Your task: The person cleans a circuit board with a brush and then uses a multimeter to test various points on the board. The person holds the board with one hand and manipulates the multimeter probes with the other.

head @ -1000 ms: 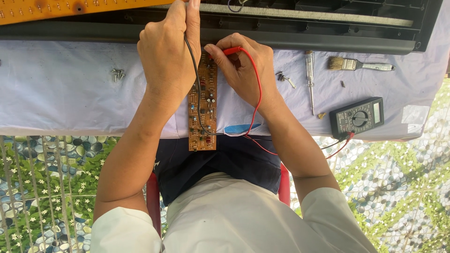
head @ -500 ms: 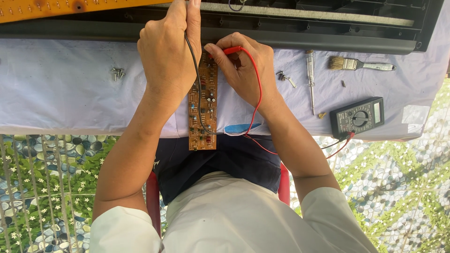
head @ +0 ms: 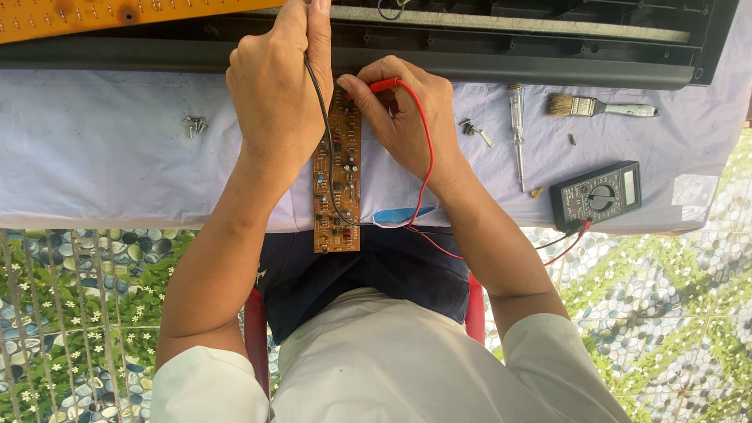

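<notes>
A long brown circuit board (head: 337, 205) lies on the white cloth (head: 102, 172) with its near end past the table edge, over my lap. My left hand (head: 274, 102) is closed at the board's far end, and a black test lead (head: 325, 149) runs from it down along the board. My right hand (head: 407, 117) pinches a red probe (head: 384, 84), tip pressed on the board's upper right edge. Its red wire (head: 427, 157) loops down and off to a black multimeter (head: 595, 194) at the right. My fingers hide the black probe's tip.
A black plastic casing (head: 509, 47) spans the back of the table, with an orange perforated board (head: 117, 14) at its far left. A paintbrush (head: 599, 107), a tester screwdriver (head: 517, 133) and loose screws (head: 474, 129) lie to the right. More screws (head: 193, 123) lie to the left.
</notes>
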